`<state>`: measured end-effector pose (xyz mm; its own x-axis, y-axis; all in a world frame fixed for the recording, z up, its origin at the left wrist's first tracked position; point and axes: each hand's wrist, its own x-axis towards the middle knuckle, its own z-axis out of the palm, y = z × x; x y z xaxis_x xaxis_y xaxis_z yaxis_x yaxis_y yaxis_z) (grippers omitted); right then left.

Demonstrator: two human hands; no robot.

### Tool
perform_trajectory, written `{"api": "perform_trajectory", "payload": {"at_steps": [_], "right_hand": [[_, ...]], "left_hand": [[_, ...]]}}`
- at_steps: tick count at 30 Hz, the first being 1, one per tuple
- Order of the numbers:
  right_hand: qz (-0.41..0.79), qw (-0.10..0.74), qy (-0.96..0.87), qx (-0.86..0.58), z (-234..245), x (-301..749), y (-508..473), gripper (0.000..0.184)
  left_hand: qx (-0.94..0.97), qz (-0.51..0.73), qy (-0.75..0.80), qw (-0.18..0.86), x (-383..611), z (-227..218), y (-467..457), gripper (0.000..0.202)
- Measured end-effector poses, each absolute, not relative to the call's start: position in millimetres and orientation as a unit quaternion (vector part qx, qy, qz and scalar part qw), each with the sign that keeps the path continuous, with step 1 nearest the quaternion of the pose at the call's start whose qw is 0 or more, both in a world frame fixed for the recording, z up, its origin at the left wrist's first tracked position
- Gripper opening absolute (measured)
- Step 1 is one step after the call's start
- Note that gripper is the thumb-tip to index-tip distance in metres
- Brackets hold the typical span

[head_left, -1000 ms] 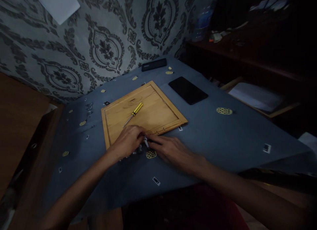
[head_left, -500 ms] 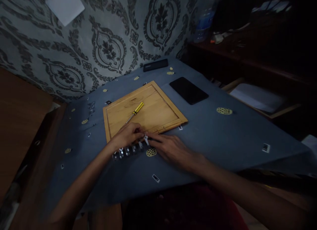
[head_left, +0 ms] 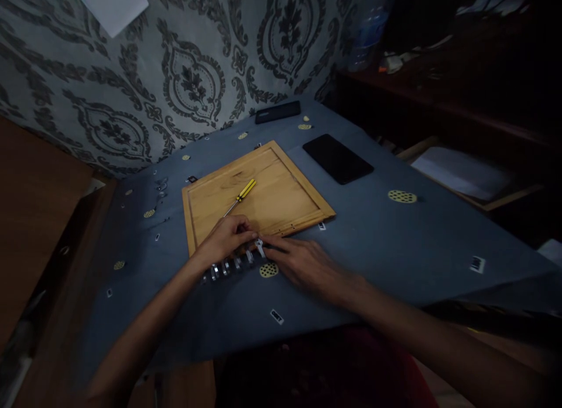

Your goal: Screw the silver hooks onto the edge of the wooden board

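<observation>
A wooden board (head_left: pixel 246 200) with a raised frame lies on the table. Along its near edge, several small silver metal pieces (head_left: pixel 226 268), shaped like hooks or clips, stand in a row. My left hand (head_left: pixel 226 238) rests over that edge, thumb and forefinger pinched at the last silver metal piece (head_left: pixel 260 248) on the right. From the other side my right hand (head_left: pixel 307 268) reaches in, its fingers closed around the same piece. How the piece meets the board is hidden by my fingers. A yellow-and-black screwdriver (head_left: pixel 246 189) lies on the board, its shaft tip behind my left hand.
A blue patterned cloth (head_left: pixel 351 244) covers the table. Right of the board lies a black phone-like slab (head_left: pixel 337 158), and a dark case (head_left: pixel 278 112) is by the wall. A water bottle (head_left: pixel 367 36) stands on a dark desk at the right, above an open drawer (head_left: pixel 465 171).
The view has shifted slightly. Both hands stay at the same silver metal piece, with hardly any visible movement. The board and screwdriver lie as before.
</observation>
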<state>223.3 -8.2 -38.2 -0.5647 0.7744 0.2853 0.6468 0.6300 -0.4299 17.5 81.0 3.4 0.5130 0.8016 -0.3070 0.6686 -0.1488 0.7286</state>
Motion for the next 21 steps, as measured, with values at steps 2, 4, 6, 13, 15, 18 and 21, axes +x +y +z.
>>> {"api": "perform_trajectory", "payload": {"at_steps": [2,4,6,13,15,18,21], "right_hand": [[0.143,0.223,-0.874,-0.407,-38.7,223.0,-8.2,0.039],[0.148,0.221,-0.874,-0.407,-38.9,222.9,-8.2,0.04],[0.15,0.221,-0.872,-0.41,-38.8,223.2,-8.4,0.04],[0.15,0.233,-0.872,-0.404,-38.4,224.4,-8.7,0.035],[0.151,0.235,-0.871,-0.404,-38.3,224.3,-8.8,0.034],[0.149,0.229,-0.872,-0.405,-37.9,224.1,-9.1,0.036],[0.146,0.226,-0.874,-0.406,-38.2,224.1,-9.2,0.036]], "left_hand": [[0.75,0.079,0.485,0.443,18.6,4.1,80.0,0.019],[0.745,0.079,0.482,0.454,19.0,4.0,79.8,0.019],[0.74,0.076,0.481,0.464,18.8,3.1,80.3,0.02],[0.736,0.081,0.484,0.467,19.2,-0.1,80.9,0.018],[0.737,0.085,0.484,0.464,19.5,0.0,80.3,0.018],[0.737,0.089,0.482,0.466,19.7,0.2,79.5,0.018],[0.734,0.092,0.481,0.47,19.2,-0.6,79.1,0.019]]}}
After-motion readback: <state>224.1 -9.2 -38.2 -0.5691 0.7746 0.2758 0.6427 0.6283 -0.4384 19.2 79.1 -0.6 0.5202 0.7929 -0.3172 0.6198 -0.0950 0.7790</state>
